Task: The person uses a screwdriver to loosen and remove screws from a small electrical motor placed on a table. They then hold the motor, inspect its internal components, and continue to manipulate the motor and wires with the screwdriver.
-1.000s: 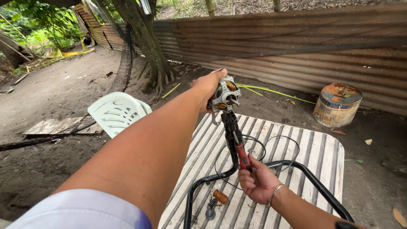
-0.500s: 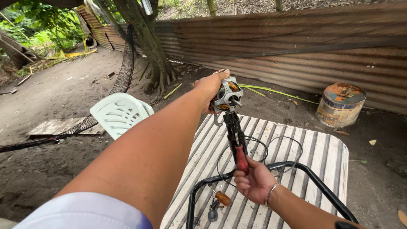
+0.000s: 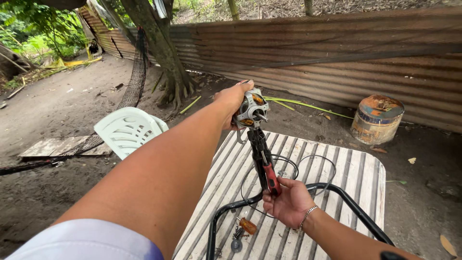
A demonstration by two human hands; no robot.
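Mid-frame, left hand (image 3: 234, 98) gripping small motor (image 3: 251, 110) above slatted surface (image 3: 337, 168). Right hand (image 3: 288, 201) clenched on red-handled tool (image 3: 263, 161) set against motor's underside. Likely loosening; steady turning needed.

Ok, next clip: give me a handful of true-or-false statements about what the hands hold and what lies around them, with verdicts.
1. The left hand holds a small motor up at arm's length. True.
2. The right hand grips a hammer. False: it holds pliers with red and black handles, their nose up at the motor.
3. A white plastic chair lies on the dirt to the left. True.
4. The rusty drum stands on the slatted table. False: it stands on the ground by the corrugated fence.
5. An amber-handled screwdriver lies on the table. True.
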